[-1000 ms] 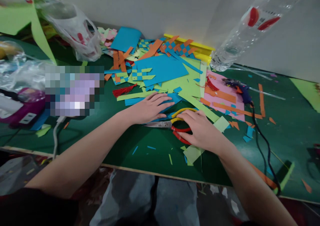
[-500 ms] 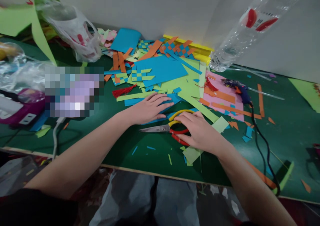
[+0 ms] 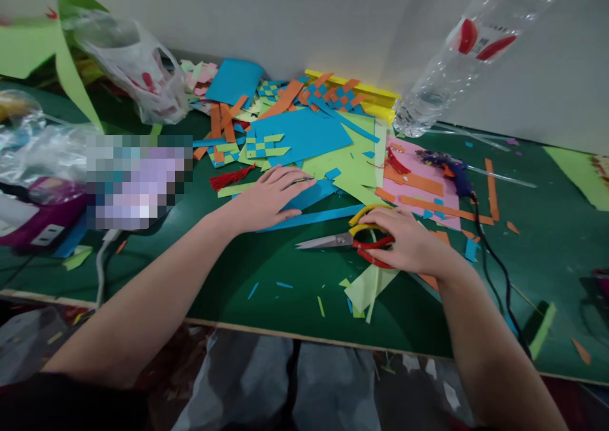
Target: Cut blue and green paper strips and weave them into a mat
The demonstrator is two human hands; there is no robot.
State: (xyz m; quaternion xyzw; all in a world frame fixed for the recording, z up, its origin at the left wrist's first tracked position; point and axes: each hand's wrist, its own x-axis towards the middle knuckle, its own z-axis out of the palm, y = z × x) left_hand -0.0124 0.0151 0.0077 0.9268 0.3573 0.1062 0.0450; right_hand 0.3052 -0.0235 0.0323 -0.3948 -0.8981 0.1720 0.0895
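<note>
My left hand [image 3: 269,196] lies flat, fingers spread, on blue paper strips [image 3: 314,216] at the edge of a heap of coloured paper. My right hand [image 3: 409,240] rests over the red and yellow handles of a pair of scissors [image 3: 349,240], fingers curled on them. The blades are closed and point left on the green table [image 3: 266,266]. A light green paper scrap [image 3: 368,286] lies just below the scissors.
Blue, green and orange sheets and woven pieces [image 3: 304,132] pile up behind my hands. A clear plastic bottle [image 3: 447,63] leans at the back right. A glue gun [image 3: 451,167] with black cable lies on pink paper. A plastic bag [image 3: 137,69] sits at the back left.
My right hand has slid the scissors to the right. My left hand shifted slightly left on the blue strips, which now show between the hands.
</note>
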